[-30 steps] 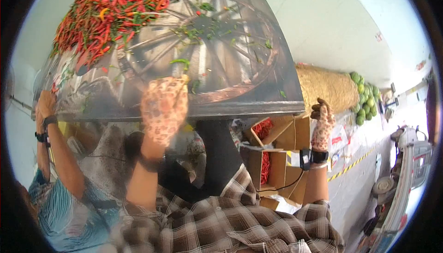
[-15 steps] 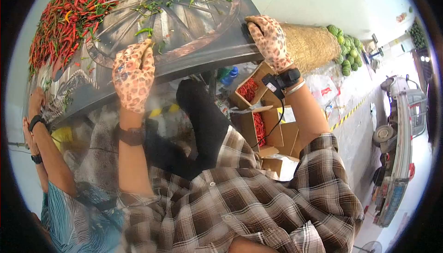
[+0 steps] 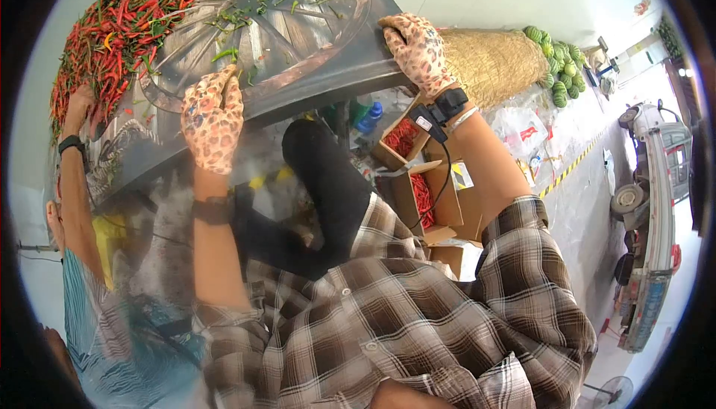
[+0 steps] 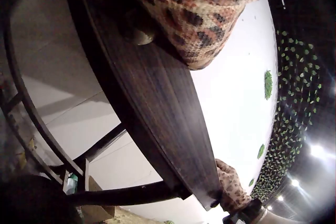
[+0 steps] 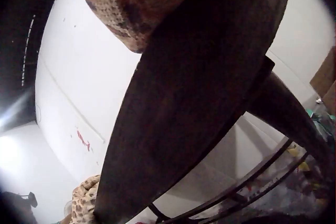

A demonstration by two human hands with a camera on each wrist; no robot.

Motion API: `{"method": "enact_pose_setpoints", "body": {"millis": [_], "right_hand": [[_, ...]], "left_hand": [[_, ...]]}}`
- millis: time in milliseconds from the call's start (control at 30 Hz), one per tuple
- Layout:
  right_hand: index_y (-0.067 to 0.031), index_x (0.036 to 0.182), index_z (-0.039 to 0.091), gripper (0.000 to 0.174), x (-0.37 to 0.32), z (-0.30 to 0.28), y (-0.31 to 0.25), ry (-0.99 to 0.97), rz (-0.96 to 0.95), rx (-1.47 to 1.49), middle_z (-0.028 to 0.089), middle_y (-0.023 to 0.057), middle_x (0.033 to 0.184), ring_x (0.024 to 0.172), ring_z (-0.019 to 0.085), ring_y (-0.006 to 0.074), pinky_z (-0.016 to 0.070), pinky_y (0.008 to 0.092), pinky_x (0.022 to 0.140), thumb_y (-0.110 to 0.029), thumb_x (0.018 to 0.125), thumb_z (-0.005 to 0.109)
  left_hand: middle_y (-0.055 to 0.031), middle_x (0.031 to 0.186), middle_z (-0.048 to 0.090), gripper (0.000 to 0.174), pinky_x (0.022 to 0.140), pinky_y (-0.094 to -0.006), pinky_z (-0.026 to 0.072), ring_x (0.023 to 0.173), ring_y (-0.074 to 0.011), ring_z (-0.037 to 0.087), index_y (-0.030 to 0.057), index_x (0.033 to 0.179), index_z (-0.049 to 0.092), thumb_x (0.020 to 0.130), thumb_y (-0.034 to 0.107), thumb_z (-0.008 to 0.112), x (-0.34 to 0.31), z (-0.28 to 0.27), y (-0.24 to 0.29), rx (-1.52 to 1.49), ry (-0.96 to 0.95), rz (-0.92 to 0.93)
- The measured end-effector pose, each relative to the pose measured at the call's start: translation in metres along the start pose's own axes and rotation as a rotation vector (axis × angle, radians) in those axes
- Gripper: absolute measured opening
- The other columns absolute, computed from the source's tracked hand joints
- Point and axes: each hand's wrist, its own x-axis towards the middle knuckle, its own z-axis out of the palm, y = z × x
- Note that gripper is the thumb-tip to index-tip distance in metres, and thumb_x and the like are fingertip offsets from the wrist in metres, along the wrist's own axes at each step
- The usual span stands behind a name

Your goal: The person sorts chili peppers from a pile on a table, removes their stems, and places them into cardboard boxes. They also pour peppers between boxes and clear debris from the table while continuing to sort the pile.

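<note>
My left hand (image 3: 214, 122), in a leopard-print glove, rests at the front edge of the dark table (image 3: 306, 95), fingers bent loosely forward. Just beyond its fingertips lies a green chili (image 3: 224, 54). The gloved right hand (image 3: 419, 52) lies on the table's right corner, fingers loosely bent. In the left wrist view the left hand (image 4: 197, 16) covers part of the tabletop (image 4: 157, 87), with a fingertip on the surface. The right wrist view shows the right hand (image 5: 139, 3) over dark wood (image 5: 178, 103); its fingertips are hidden. Neither hand shows a held object.
Red chilies (image 3: 112, 36) are heaped at the table's far left, where another person's hand (image 3: 78, 107) reaches in. Green bits lie over the printed wheel. Right of the table are a woven sack (image 3: 492, 66), watermelons (image 3: 559, 66) and boxes of chilies (image 3: 424, 196).
My right hand has come up from beside the table onto its corner. The head view has shifted, with my left hand still at the edge. The other person's hand has moved to the chili heap.
</note>
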Motion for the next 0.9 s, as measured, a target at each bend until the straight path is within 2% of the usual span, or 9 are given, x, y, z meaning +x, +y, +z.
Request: {"method": "enact_pose_setpoints", "body": {"millis": [200, 233, 267, 333, 400, 467, 567, 767, 900], "right_hand": [[-0.0084, 0.102, 0.065, 0.022, -0.003, -0.001, -0.001, 0.057, -0.031, -0.010, 0.063, 0.0104, 0.103, 0.101, 0.056, 0.0291, 0.0428, 0.0383, 0.091, -0.017, 0.085, 0.055], [-0.0068, 0.101, 0.064, 0.021, -0.003, -0.002, -0.003, 0.067, -0.042, -0.022, 0.062, 0.0109, 0.101, 0.100, 0.056, 0.0291, 0.0428, 0.0387, 0.090, -0.015, 0.084, 0.055], [-0.0057, 0.101, 0.064, 0.021, -0.003, -0.004, -0.003, 0.060, -0.146, -0.114, 0.062, 0.0118, 0.100, 0.098, 0.056, 0.0291, 0.0428, 0.0391, 0.089, -0.015, 0.084, 0.055], [-0.0059, 0.100, 0.064, 0.020, 0.001, -0.004, -0.008, 0.030, -0.027, -0.034, 0.062, 0.0119, 0.099, 0.097, 0.056, 0.0291, 0.0431, 0.0394, 0.088, -0.015, 0.085, 0.055], [-0.0061, 0.100, 0.065, 0.020, 0.002, 0.000, -0.005, 0.025, -0.030, -0.015, 0.062, 0.0115, 0.098, 0.096, 0.056, 0.0296, 0.0434, 0.0394, 0.088, -0.016, 0.085, 0.055], [-0.0064, 0.099, 0.065, 0.020, 0.002, -0.002, -0.003, 0.055, -0.058, -0.071, 0.063, 0.0113, 0.099, 0.097, 0.056, 0.0301, 0.0434, 0.0395, 0.089, -0.016, 0.085, 0.055], [-0.0072, 0.100, 0.065, 0.021, -0.002, -0.006, -0.008, 0.039, -0.009, -0.006, 0.062, 0.0114, 0.101, 0.100, 0.056, 0.0303, 0.0429, 0.0392, 0.091, -0.017, 0.084, 0.055], [-0.0088, 0.096, 0.066, 0.018, -0.001, 0.000, -0.002, 0.087, -0.052, 0.005, 0.064, 0.0095, 0.093, 0.092, 0.058, 0.0291, 0.0458, 0.0380, 0.084, -0.012, 0.081, 0.059], [-0.0087, 0.095, 0.066, 0.017, 0.001, 0.001, -0.002, 0.094, -0.056, 0.003, 0.064, 0.0091, 0.092, 0.092, 0.058, 0.0288, 0.0460, 0.0380, 0.084, -0.011, 0.081, 0.059]], "left_hand": [[-0.0070, 0.093, 0.066, 0.017, 0.079, -0.0352, 0.0479, 0.086, -0.0251, 0.060, 0.0111, 0.097, 0.070, 0.082, 0.013, 0.063, 0.000, 0.001, -0.001, -0.018, 0.051, 0.050], [-0.0074, 0.092, 0.066, 0.018, 0.080, -0.0348, 0.0477, 0.086, -0.0247, 0.060, 0.0113, 0.098, 0.070, 0.082, 0.012, 0.062, 0.000, -0.002, 0.003, -0.013, 0.016, -0.005], [-0.0073, 0.094, 0.067, 0.019, 0.081, -0.0355, 0.0475, 0.086, -0.0249, 0.060, 0.0110, 0.098, 0.070, 0.082, 0.013, 0.062, 0.001, -0.002, 0.002, 0.027, -0.037, -0.015], [-0.0076, 0.096, 0.067, 0.019, 0.082, -0.0362, 0.0472, 0.088, -0.0252, 0.060, 0.0108, 0.098, 0.070, 0.083, 0.015, 0.060, 0.002, -0.003, -0.001, 0.031, -0.072, -0.021], [-0.0077, 0.098, 0.067, 0.019, 0.084, -0.0362, 0.0467, 0.090, -0.0252, 0.060, 0.0105, 0.098, 0.069, 0.084, 0.016, 0.058, 0.002, -0.005, 0.000, -0.061, -0.055, -0.055], [-0.0083, 0.096, 0.067, 0.019, 0.084, -0.0366, 0.0471, 0.091, -0.0253, 0.060, 0.0092, 0.098, 0.069, 0.084, 0.015, 0.058, 0.003, -0.006, 0.004, 0.025, -0.085, -0.077], [-0.0085, 0.097, 0.067, 0.020, 0.083, -0.0366, 0.0479, 0.091, -0.0257, 0.060, 0.0077, 0.099, 0.069, 0.084, 0.016, 0.058, 0.004, -0.006, 0.004, -0.016, -0.052, -0.039], [-0.0072, 0.094, 0.067, 0.018, 0.083, -0.0357, 0.0477, 0.089, -0.0254, 0.060, 0.0102, 0.098, 0.069, 0.083, 0.015, 0.060, 0.002, -0.003, 0.004, 0.004, -0.065, -0.050], [-0.0069, 0.094, 0.066, 0.018, 0.083, -0.0360, 0.0473, 0.089, -0.0254, 0.059, 0.0103, 0.099, 0.069, 0.083, 0.014, 0.060, 0.001, -0.002, 0.004, 0.022, -0.051, -0.045]]}}
